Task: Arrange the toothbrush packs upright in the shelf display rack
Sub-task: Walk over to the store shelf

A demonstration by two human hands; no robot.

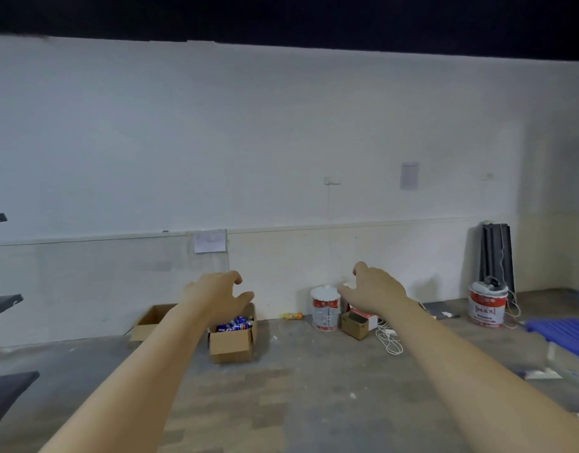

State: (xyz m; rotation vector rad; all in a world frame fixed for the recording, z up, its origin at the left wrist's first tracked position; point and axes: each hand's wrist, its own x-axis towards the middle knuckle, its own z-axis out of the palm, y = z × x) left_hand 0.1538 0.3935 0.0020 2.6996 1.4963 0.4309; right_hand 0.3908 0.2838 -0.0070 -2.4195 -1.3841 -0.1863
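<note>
— What is showing? 
— A white wall (281, 142) is filling the view; dark shelf edges (7, 390) are jutting in at far left, a cardboard box of cans (232, 338) is sitting on the floor. No toothbrush packs are appearing.

— And the hands? 
— Left hand (217, 295) and right hand (376, 294) are reaching out, fingers loosely spread, holding nothing. Likely nothing has begun; turning toward the rack is seeming next.

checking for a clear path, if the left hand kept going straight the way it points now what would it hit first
Nothing close, it seems. The left hand is held out in the air, gripping nothing, fingers loosely curled toward the white wall. The open cardboard box of packets sits lower on the floor, probably under that line, though depth is unclear.
</note>
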